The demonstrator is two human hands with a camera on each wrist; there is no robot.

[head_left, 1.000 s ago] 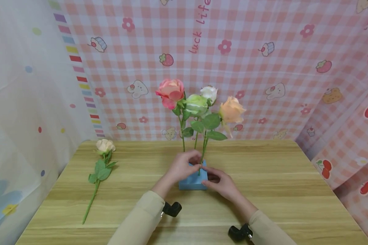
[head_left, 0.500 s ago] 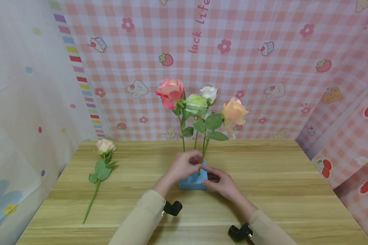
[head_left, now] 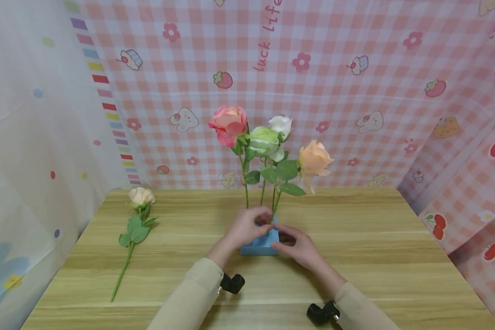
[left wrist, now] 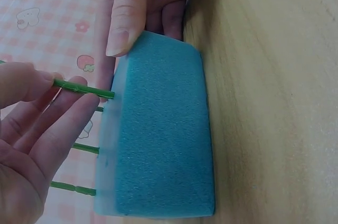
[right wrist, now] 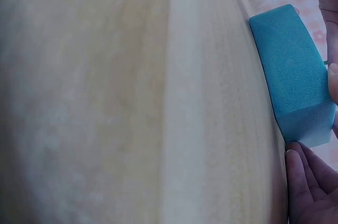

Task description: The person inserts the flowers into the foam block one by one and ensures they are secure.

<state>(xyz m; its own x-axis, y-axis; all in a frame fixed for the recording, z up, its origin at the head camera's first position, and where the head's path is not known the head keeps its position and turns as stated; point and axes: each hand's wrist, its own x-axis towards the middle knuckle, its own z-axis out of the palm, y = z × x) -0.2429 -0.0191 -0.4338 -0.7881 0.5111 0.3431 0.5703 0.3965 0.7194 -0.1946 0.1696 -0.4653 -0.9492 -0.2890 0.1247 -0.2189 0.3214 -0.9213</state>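
My left hand pinches the green stem of an orange-peach rose between thumb and fingers, low down by a blue foam block. The stem's lower end meets the block's upper face; how deep it sits I cannot tell. At the block's right side, my right hand grips it, thumb on a corner in the left wrist view. A pink rose, a green rose and a white rose stand upright in the block, their stem bases partly hidden by my left hand.
A cream rose with leaves lies on the left side of the wooden table. Behind the table hangs a pink checked cloth. Black wrist-camera mounts stick out near both sleeves.
The orange-peach rose first swings slightly right, then its head dips lower, its stem leaning more to the right. My left hand lowers slightly, while my right hand stays on the block.
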